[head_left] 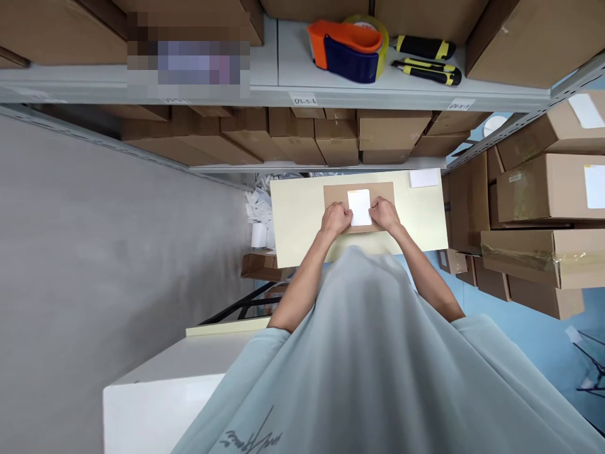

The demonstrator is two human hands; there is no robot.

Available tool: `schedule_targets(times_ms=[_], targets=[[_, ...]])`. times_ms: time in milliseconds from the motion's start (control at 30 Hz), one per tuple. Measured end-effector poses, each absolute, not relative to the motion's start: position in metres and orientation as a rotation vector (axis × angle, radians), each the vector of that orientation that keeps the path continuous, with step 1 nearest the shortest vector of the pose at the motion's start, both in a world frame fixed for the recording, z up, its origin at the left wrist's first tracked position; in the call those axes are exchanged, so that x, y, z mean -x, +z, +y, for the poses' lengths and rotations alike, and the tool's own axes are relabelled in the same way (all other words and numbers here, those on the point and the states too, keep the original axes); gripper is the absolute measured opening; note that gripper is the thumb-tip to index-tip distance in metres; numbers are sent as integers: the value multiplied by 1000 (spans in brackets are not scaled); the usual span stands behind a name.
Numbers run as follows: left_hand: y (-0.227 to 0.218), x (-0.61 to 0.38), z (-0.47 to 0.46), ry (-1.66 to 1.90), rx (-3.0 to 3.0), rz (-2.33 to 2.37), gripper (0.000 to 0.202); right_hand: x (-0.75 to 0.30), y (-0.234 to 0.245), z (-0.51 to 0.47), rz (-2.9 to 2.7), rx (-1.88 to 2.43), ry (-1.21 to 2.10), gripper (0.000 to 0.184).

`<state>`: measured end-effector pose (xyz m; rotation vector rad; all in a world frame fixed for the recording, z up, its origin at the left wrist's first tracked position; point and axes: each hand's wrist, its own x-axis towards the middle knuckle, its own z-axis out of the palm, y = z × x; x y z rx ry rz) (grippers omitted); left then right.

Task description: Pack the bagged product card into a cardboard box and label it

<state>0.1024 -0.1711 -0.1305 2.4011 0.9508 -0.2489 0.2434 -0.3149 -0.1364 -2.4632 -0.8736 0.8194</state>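
Between my two hands is a white label (360,208), over a flat brown cardboard piece (334,193) that lies on the pale yellow tabletop (297,221). My left hand (337,219) is closed at the label's left edge, fingers curled. At the right edge my right hand (384,213) pinches the label in the same way. Whether the label touches the cardboard all over cannot be seen. A white sheet (424,178) lies at the table's far right corner.
Above the table runs a grey metal shelf (265,94) bearing an orange and blue tape dispenser (352,53), two box cutters (428,70) and cardboard boxes. More boxes (524,258) are stacked at the right. Crumpled white paper (259,211) lies left of the table, near a white cabinet (161,391).
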Motion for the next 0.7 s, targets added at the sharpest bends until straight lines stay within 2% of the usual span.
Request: schedule_targets(times_ms=[100,167,233,333,500,700], targets=[[-131,-94,-174,-49,-2473,897,28,-235,-139,-326,-1087,2393,595,39],[-134,-91,-177,102,-2557,756,46,-228,-143,-328,-1273,2334,454,58],[-140,-90,-180,126,-2633,541,62,-222,-150,-328,-1445,2275,409,69],[-151,-88,-180,-21,-2675,355,72,-218,-161,-327,-1572,2262,451,74],[-161,-74,-168,-189,-2715,355,81,-222,-170,-333,-1586,2302,494,73],[-154,-68,-160,-215,-2723,336,79,-225,-167,-335,-1540,2341,497,71]])
